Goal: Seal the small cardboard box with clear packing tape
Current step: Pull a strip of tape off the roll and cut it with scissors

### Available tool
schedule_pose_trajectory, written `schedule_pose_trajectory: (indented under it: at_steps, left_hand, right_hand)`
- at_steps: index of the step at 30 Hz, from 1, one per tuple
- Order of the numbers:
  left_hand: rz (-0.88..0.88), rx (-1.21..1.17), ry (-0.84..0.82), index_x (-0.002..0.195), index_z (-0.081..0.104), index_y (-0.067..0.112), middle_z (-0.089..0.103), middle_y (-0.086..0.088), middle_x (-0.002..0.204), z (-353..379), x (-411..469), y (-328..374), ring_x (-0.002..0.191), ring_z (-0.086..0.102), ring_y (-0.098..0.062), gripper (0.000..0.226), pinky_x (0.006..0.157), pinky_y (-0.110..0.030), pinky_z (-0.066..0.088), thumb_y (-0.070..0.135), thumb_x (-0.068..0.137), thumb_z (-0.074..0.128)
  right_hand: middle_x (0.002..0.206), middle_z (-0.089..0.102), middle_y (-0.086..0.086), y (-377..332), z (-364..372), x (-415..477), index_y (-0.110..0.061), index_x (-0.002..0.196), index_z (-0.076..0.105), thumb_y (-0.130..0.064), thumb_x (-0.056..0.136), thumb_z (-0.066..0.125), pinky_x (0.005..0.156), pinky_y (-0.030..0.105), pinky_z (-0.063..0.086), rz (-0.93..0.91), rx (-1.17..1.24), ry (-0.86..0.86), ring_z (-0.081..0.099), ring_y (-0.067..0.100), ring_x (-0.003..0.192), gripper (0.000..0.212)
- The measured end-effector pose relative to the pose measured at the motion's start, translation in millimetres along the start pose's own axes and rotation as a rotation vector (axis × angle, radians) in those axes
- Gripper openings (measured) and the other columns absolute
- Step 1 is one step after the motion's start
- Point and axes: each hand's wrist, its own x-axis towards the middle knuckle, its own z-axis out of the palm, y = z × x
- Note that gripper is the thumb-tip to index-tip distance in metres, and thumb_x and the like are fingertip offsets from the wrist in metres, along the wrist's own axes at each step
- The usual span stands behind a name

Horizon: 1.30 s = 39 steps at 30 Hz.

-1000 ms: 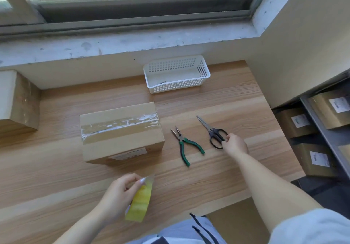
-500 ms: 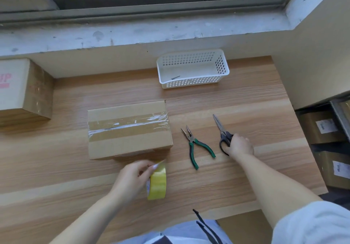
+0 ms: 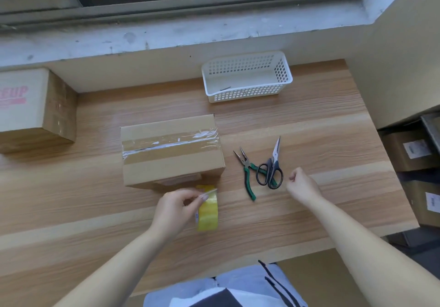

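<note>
Right hand (image 3: 302, 185) has released the scissors (image 3: 271, 168) — now empty, loosely curled. Left hand (image 3: 176, 208) grips the tape (image 3: 208, 209); box (image 3: 171, 149) seam taped — sealing apparently complete.

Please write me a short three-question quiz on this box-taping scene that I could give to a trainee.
1. True or false: a strip of clear tape already runs across the top of the small cardboard box.
2. Which hand holds the tape roll? A) left hand B) right hand C) neither
3. Fill in: the scissors lie partly across the green-handled ____.

Key
1. True; the strip crosses the top from left to right.
2. A; the right hand is empty, just right of the scissors.
3. pliers; one scissor handle loop overlaps a green handle.
</note>
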Motion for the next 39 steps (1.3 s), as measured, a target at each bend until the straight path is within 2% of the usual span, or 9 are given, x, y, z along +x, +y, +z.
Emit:
schedule_pose_trajectory:
  at_steps: [5,11,17,19,25,28,32,36,39]
  left_hand:
    - [-0.023,-0.010,0.011,0.083,0.078,0.024,0.074,0.013,0.079,-0.3,-3.2,2.6,0.077,0.066,-0.006,0.014,0.071,-0.029,0.049,0.036,0.082,0.070]
    - [-0.028,0.091,0.030,0.089,0.078,0.026,0.076,0.006,0.078,-5.5,1.1,3.1,0.076,0.067,-0.013,0.015,0.064,-0.027,0.044,0.037,0.083,0.069]
    - [-0.027,0.096,0.014,0.093,0.077,0.025,0.077,0.004,0.083,-4.4,1.4,4.2,0.082,0.068,-0.013,0.017,0.069,-0.029,0.050,0.036,0.084,0.068]
    - [-0.031,0.090,0.013,0.091,0.078,0.024,0.076,0.005,0.081,-3.6,-0.4,4.8,0.078,0.067,-0.013,0.016,0.067,-0.028,0.048,0.036,0.083,0.069]
    - [-0.067,-0.002,-0.038,0.056,0.064,0.029,0.071,0.012,0.075,-0.1,2.9,-0.6,0.063,0.056,-0.005,0.023,0.059,-0.024,0.041,0.028,0.075,0.077]
    - [-0.022,-0.055,-0.050,0.068,0.075,0.024,0.074,0.012,0.082,-0.2,1.1,-2.1,0.068,0.061,-0.004,0.013,0.065,-0.026,0.047,0.032,0.078,0.075]
    - [0.095,0.027,-0.030,0.094,0.078,0.022,0.076,0.004,0.096,-5.3,2.5,-3.0,0.092,0.068,-0.015,0.021,0.082,-0.034,0.051,0.038,0.084,0.068]
    - [0.086,0.017,-0.019,0.093,0.078,0.018,0.076,0.002,0.095,-8.7,4.1,-8.0,0.092,0.068,-0.013,0.024,0.082,-0.031,0.052,0.037,0.081,0.069]
    - [0.012,-0.060,-0.047,0.084,0.079,0.018,0.076,0.005,0.087,-6.3,1.4,-8.2,0.083,0.067,-0.004,0.007,0.079,-0.024,0.051,0.022,0.079,0.074]
  right_hand:
    - [0.101,0.065,0.015,-16.1,21.4,-11.3,-0.009,0.094,0.054,-0.029,0.091,0.049,0.070,0.032,0.038,0.037,0.081,0.100,0.055,0.031,0.089,0.020]
    - [0.097,0.064,0.013,-46.6,28.1,1.1,-0.002,0.105,0.061,-0.040,0.092,0.053,0.067,0.029,0.038,0.137,0.175,0.085,0.059,0.033,0.090,0.040]
    - [0.080,0.060,0.010,-53.1,25.1,9.6,-0.003,0.087,0.063,-0.038,0.088,0.058,0.059,0.027,0.036,0.155,0.155,0.096,0.055,0.030,0.076,0.036]
    - [0.079,0.064,0.011,-50.1,23.0,8.7,-0.003,0.087,0.066,-0.039,0.085,0.060,0.055,0.028,0.036,0.128,0.185,0.128,0.057,0.031,0.075,0.036]
    - [0.092,0.063,0.003,-24.9,2.0,-15.1,-0.013,0.098,0.058,-0.030,0.080,0.065,0.073,0.032,0.044,0.018,0.337,0.222,0.060,0.026,0.088,0.026]
    - [0.089,0.063,-0.001,-10.7,-3.0,-34.9,-0.017,0.096,0.059,-0.027,0.077,0.070,0.070,0.030,0.041,-0.122,0.259,0.137,0.058,0.020,0.084,0.025]
    - [0.083,0.065,-0.001,-0.8,-2.9,-54.8,-0.019,0.091,0.057,-0.025,0.077,0.070,0.067,0.031,0.046,-0.263,0.139,0.003,0.059,0.018,0.076,0.020]
    - [0.073,0.058,-0.003,0.6,0.2,-71.8,-0.013,0.088,0.055,-0.019,0.079,0.072,0.058,0.026,0.038,-0.371,0.198,-0.094,0.052,0.016,0.066,0.020]
    - [0.069,0.057,-0.012,-0.9,4.3,-81.6,-0.016,0.084,0.054,-0.041,0.075,0.077,0.057,0.027,0.038,-0.494,0.061,-0.129,0.052,0.013,0.064,0.035]
